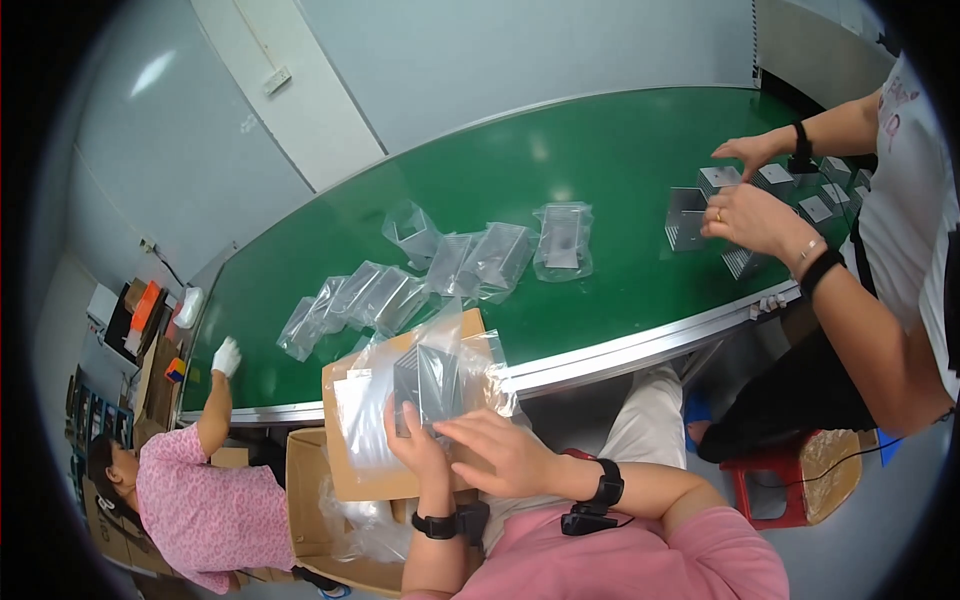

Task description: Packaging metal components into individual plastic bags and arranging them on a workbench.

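Note:
A grey finned metal heat sink [432, 375] stands upright in front of me, with clear plastic film around and behind it. My left hand [418, 455] grips its lower end, thumb and fingers against the sides. Close to its lower right corner is my right hand [500, 455], fingers stretched out and a little apart; I cannot tell whether the fingertips touch it. Below the heat sink, flat clear plastic bags [365, 435] lie on a brown cardboard sheet [350, 486], which rests over an open cardboard box [305, 500].
Several bagged heat sinks [385, 295] lie in a row on the green table [600, 130]. At right, a co-worker's hands [755, 215] handle bare heat sinks [685, 220]. Another person's gloved hand [227, 357] rests on the table at left. A red stool [770, 480] stands at lower right.

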A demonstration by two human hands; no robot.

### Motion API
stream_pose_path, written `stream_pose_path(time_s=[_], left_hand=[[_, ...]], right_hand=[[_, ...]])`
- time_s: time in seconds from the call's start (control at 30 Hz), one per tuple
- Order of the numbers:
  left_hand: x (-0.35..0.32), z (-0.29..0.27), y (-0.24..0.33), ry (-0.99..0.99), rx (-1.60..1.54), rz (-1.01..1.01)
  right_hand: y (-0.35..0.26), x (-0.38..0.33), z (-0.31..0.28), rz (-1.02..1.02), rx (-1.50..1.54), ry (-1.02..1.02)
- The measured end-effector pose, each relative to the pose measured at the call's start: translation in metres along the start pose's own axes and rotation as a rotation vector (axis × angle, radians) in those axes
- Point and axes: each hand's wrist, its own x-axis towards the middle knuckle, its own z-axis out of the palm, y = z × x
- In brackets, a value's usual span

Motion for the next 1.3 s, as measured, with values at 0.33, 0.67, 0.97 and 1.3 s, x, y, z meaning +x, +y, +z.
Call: stream_pose_path(time_s=[0.33, 0.67, 0.97, 1.3], left_hand=[[-0.034, 0.024, 0.023, 0.049, 0.094, 0.213], [-0.017, 0.0, 0.023, -0.253, 0.085, 0.259], [0.004, -0.02, -0.002, -0.561, 0.592, 0.2], [0.006, -0.028, -0.024, -0.564, 0.695, 0.17]], right_hand=[[0.02, 0.009, -0.024, 0.213, -0.329, 0.154], [0.133, 0.114, -0.137, 0.167, -0.791, 0.489], [0.276, 0.196, -0.203, 0.546, -1.1, 0.236], [0.273, 0.191, -0.184, 0.761, -0.859, 0.143]])
